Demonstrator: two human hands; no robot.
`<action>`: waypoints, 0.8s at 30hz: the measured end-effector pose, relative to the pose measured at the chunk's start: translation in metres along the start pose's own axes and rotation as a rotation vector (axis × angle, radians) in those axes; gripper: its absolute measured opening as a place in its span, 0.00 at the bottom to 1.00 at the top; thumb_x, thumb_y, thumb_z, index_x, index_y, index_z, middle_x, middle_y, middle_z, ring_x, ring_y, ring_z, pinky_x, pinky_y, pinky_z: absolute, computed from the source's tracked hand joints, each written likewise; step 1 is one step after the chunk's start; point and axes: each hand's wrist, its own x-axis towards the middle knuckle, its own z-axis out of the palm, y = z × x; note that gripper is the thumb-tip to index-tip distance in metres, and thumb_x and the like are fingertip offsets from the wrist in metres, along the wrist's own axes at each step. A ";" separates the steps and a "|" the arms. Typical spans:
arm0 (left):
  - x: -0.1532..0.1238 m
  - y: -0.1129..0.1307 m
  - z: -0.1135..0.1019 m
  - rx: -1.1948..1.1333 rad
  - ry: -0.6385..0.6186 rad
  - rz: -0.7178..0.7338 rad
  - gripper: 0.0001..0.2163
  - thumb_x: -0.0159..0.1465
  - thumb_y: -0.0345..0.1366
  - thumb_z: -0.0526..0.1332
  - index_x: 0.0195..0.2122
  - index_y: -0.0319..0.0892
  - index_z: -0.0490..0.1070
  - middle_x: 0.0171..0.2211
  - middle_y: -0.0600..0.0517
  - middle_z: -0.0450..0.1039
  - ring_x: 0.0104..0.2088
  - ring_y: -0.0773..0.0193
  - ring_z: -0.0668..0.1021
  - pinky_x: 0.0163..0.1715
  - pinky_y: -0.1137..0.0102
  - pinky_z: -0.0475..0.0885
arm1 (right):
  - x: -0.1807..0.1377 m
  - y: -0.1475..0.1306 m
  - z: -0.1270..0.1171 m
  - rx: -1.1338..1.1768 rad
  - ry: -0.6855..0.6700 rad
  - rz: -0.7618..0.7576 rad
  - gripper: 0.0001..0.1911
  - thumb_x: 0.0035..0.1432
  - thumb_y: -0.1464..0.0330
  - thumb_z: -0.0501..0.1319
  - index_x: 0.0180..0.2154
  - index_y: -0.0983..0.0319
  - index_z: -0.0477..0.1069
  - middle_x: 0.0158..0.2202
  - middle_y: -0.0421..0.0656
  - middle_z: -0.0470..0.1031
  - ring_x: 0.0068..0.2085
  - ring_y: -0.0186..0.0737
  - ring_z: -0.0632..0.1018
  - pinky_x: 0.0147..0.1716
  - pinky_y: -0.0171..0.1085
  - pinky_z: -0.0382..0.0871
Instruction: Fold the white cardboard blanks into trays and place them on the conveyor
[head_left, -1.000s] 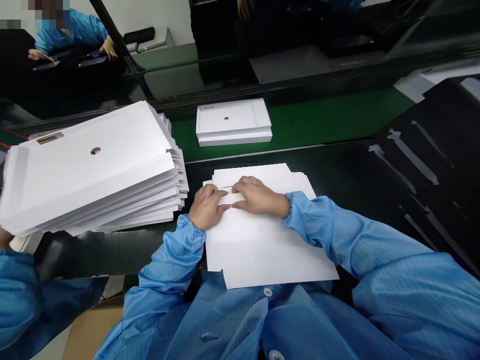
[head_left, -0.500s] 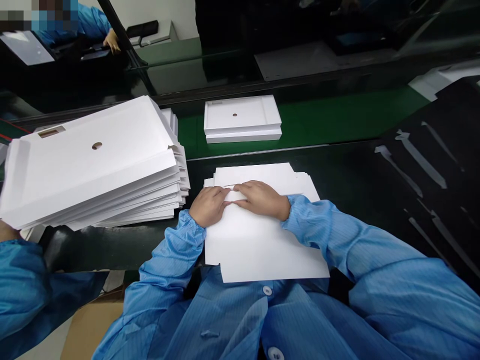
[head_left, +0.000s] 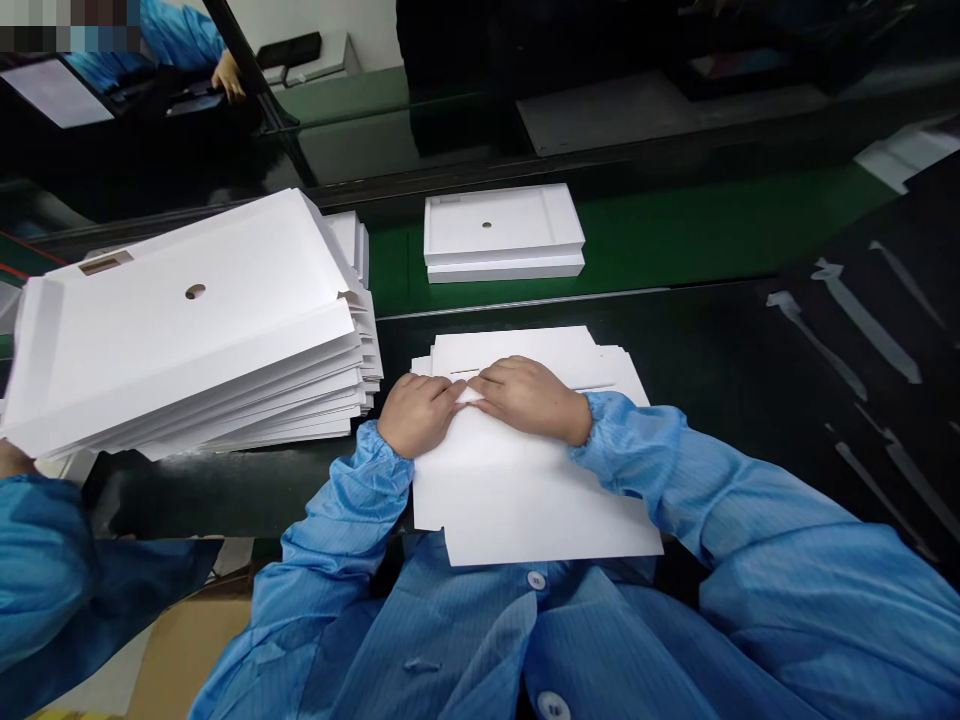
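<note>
A flat white cardboard sheet lies on top of a small pile of like sheets on the black table in front of me. My left hand and my right hand rest side by side on the sheet's far part, fingers bent and fingertips meeting on a small folded flap. Both hands press that flap down against the sheet.
A tall stack of white flat box blanks stands at the left, with a person's blue sleeve below it. A folded white box tray lies on the green conveyor belt beyond. Black sheets with white strips lie at the right.
My hands have stayed on the flap, pressing it lower and closer together. The white tray on the green belt has shifted to the right.
</note>
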 end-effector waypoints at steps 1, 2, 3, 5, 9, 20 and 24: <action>0.000 -0.001 -0.001 -0.007 0.012 0.006 0.15 0.73 0.42 0.53 0.52 0.45 0.75 0.41 0.45 0.80 0.41 0.56 0.79 0.40 0.59 0.65 | -0.001 0.000 -0.001 -0.016 0.010 -0.010 0.21 0.72 0.59 0.50 0.50 0.64 0.77 0.44 0.53 0.79 0.46 0.49 0.76 0.47 0.44 0.63; -0.001 -0.001 -0.001 -0.013 0.025 0.013 0.14 0.73 0.42 0.53 0.51 0.45 0.75 0.41 0.46 0.80 0.41 0.57 0.80 0.40 0.60 0.65 | -0.001 0.000 -0.001 -0.028 0.014 -0.016 0.21 0.72 0.60 0.49 0.48 0.63 0.78 0.45 0.52 0.79 0.46 0.48 0.75 0.46 0.44 0.62; -0.001 -0.002 -0.001 -0.020 0.039 0.017 0.14 0.73 0.42 0.53 0.50 0.46 0.76 0.40 0.47 0.81 0.41 0.57 0.80 0.41 0.60 0.65 | -0.002 -0.001 -0.001 -0.035 0.013 -0.015 0.22 0.73 0.61 0.48 0.47 0.63 0.78 0.44 0.52 0.79 0.45 0.47 0.75 0.46 0.44 0.62; -0.002 -0.002 0.001 -0.037 0.065 0.015 0.13 0.73 0.41 0.54 0.48 0.45 0.77 0.39 0.48 0.81 0.40 0.58 0.80 0.40 0.60 0.65 | -0.002 -0.002 0.000 -0.023 0.003 0.001 0.22 0.73 0.62 0.48 0.44 0.63 0.79 0.43 0.51 0.80 0.43 0.46 0.75 0.45 0.44 0.62; -0.002 -0.001 0.007 -0.106 0.100 -0.051 0.12 0.72 0.40 0.56 0.43 0.43 0.78 0.36 0.48 0.81 0.40 0.58 0.81 0.41 0.61 0.67 | 0.003 -0.004 0.003 0.094 -0.030 0.100 0.20 0.72 0.62 0.51 0.40 0.62 0.80 0.39 0.47 0.80 0.41 0.44 0.76 0.46 0.41 0.64; -0.001 -0.001 0.018 -0.207 0.107 -0.160 0.07 0.67 0.37 0.64 0.42 0.45 0.81 0.32 0.49 0.74 0.36 0.60 0.77 0.40 0.65 0.70 | 0.013 -0.008 0.001 0.331 -0.063 0.306 0.08 0.64 0.67 0.62 0.34 0.60 0.79 0.36 0.43 0.79 0.38 0.40 0.76 0.39 0.37 0.64; -0.001 0.002 0.023 -0.126 0.203 -0.127 0.06 0.66 0.36 0.64 0.38 0.44 0.82 0.28 0.50 0.72 0.32 0.62 0.74 0.37 0.65 0.66 | 0.007 -0.011 0.007 0.241 0.002 0.281 0.12 0.67 0.66 0.60 0.35 0.62 0.80 0.35 0.45 0.78 0.39 0.42 0.75 0.42 0.38 0.64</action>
